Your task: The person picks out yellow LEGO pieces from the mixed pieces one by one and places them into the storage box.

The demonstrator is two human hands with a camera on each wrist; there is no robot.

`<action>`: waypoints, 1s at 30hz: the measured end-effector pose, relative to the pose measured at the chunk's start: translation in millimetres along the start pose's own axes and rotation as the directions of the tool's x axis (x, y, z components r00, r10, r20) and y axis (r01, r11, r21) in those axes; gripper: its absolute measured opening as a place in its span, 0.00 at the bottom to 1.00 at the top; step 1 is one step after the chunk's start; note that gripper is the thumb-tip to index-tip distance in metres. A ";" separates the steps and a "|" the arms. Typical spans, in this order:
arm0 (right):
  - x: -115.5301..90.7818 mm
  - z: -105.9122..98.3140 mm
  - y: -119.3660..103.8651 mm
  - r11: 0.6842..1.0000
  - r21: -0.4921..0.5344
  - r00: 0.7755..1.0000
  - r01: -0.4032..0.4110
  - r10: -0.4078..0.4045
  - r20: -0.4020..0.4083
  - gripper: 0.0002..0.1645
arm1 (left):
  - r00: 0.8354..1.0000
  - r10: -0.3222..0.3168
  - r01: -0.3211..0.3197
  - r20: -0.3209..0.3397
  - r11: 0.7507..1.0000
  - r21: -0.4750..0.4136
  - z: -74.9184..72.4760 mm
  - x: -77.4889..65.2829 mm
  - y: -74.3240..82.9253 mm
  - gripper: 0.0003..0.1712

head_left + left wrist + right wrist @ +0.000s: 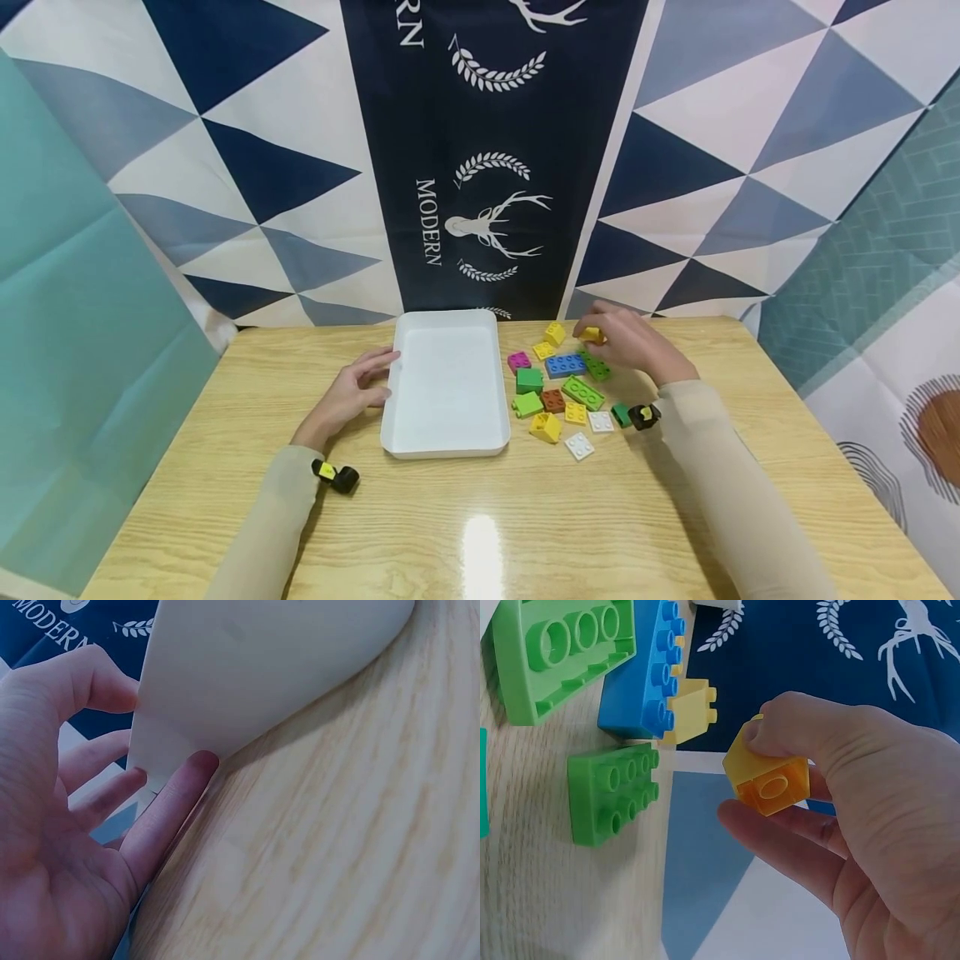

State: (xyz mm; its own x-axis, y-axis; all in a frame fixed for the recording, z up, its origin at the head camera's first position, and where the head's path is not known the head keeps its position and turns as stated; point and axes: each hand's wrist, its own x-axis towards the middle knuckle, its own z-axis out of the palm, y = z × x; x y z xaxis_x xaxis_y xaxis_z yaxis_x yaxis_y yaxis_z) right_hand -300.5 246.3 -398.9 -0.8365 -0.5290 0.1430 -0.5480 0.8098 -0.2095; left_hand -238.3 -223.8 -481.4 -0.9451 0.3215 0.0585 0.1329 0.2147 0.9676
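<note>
My right hand (626,337) pinches a yellow building brick (769,769) between thumb and fingers, at the back of the table. The brick's hollow underside shows in the right wrist view. Close by lie a green brick (615,795), a blue brick (641,675) and another yellow brick (690,712). My left hand (351,392) rests at the left side of a white tray (446,454), its fingertips touching the outer wall (247,667). Nothing lies inside the tray.
Right of the tray, several loose bricks lie spread out, among them a magenta one (518,361), a brown one (552,401) and a white one (579,446). A patterned cloth (487,167) hangs behind the wooden table (420,525).
</note>
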 end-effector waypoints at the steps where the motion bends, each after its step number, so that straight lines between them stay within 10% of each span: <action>1: 0.9 0.8 0.6 1.000 0.000 1.000 -0.001 0.001 0.003 0.14 | 1.000 -0.001 0.001 0.000 1.000 -0.002 0.1 0.1 0.0 0.38; 30: 35.2 10.0 -7.9 0.996 0.068 0.996 -0.056 0.051 0.073 0.14 | 1.000 0.001 -0.001 -0.003 1.000 0.002 -0.2 1.7 -1.0 0.38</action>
State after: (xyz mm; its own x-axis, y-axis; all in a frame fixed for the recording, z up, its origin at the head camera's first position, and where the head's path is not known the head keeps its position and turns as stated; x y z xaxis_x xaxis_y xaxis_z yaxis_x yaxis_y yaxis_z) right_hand -325.6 218.7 -401.8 -0.8616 -0.5039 0.0613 -0.4993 0.8192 -0.2821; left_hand -240.1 -223.6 -482.2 -0.9459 0.3187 0.0604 0.1347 0.2166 0.9669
